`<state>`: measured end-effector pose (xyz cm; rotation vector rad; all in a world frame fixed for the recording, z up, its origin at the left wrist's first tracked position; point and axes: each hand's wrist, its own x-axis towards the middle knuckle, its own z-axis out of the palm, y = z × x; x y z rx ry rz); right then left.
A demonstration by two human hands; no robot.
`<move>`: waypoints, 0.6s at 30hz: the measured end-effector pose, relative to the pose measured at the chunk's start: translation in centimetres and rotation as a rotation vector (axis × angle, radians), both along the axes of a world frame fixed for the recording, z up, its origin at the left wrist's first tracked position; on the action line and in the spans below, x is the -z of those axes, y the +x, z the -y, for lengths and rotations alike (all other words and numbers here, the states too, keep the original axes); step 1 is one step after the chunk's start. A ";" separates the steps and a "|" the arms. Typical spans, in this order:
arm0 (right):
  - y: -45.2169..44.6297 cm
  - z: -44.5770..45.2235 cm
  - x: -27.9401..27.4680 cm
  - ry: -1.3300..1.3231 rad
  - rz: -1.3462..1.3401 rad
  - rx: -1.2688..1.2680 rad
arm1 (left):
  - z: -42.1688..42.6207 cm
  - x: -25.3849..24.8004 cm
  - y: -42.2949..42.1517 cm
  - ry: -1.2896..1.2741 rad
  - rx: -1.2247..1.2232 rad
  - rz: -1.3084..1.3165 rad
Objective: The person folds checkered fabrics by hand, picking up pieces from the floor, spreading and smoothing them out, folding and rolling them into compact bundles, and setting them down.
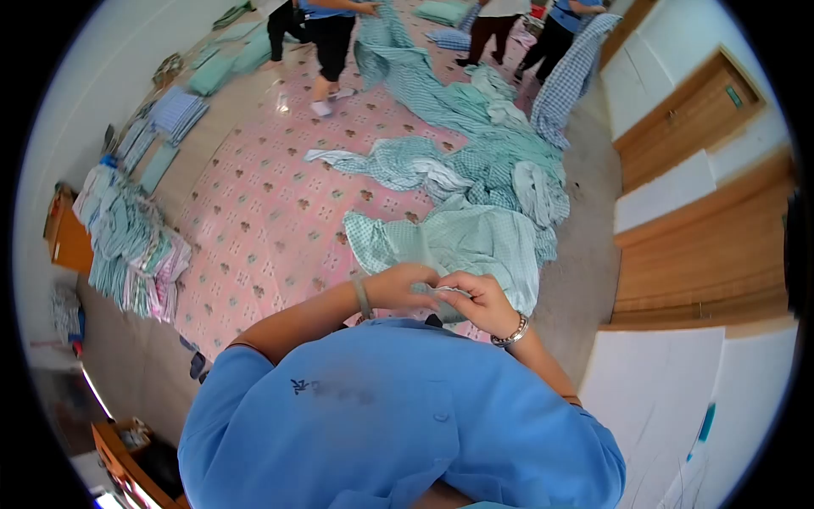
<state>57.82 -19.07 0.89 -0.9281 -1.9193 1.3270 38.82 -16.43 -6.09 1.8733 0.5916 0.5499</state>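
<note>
One pale green checked sheet (479,246) lies at 12 to 1 o'clock from the hands, its near edge at them. The right hand (485,304) pinches a pale cloth edge between thumb and fingers; the left hand (402,287) is curled just beside it, but blur leaves it impossible to tell whether it grips. Each wrist bears one item: a pale bangle (363,299) on the left, a metal band (511,330) on the right. Beyond the sheet, at 1 o'clock, is one heap of green checked cloth (492,157); its pieces overlap and cannot be counted. One pink patterned floor covering (254,237) extends from 9 to 12 o'clock. One tall cloth pile (127,229) stands at 9 to 10 o'clock. Two wooden doors (695,114) are set between 2 and 3 o'clock. Four other people, partly visible, stand between 11 and 1 o'clock.
</note>
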 end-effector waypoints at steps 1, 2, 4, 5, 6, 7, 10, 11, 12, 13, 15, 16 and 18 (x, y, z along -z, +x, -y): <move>0.1 0.2 -0.9 0.007 0.019 -0.020 | -0.1 0.9 0.4 0.000 0.023 0.000; 0.4 0.4 -2.0 0.007 0.021 0.000 | -0.2 1.9 0.8 0.086 0.047 0.003; 1.5 0.9 -4.5 0.032 0.032 0.065 | -0.5 3.3 1.3 0.175 0.081 0.010; 2.6 1.3 -5.9 0.176 -0.013 0.076 | -0.7 3.9 1.6 0.242 0.065 0.042; 4.2 1.7 -7.3 0.318 -0.056 0.087 | -0.9 4.1 1.8 0.308 0.049 0.075; 6.2 2.7 -8.5 0.323 -0.084 0.183 | -1.0 3.8 1.9 0.307 0.064 0.079; 11.9 5.8 -11.7 0.538 -0.526 0.282 | -1.0 3.0 2.5 0.306 0.073 0.153; 13.4 7.0 -12.7 0.706 -0.615 0.432 | -0.9 3.0 2.6 0.286 0.037 0.202; 14.6 8.2 -14.1 0.761 -0.672 0.512 | -0.9 3.1 2.8 0.265 -0.001 0.250; 15.7 9.5 -15.4 0.814 -0.728 0.592 | -1.0 3.7 2.8 0.252 0.014 0.251; 18.3 11.6 -16.6 0.826 -0.805 0.663 | -1.0 5.6 2.6 0.228 -0.029 0.162; 18.7 12.4 -16.8 0.842 -0.890 0.717 | -0.9 5.5 2.3 0.198 -0.023 0.097; 18.6 13.0 -15.8 0.843 -0.778 0.886 | -1.3 10.0 0.9 0.134 -0.053 0.023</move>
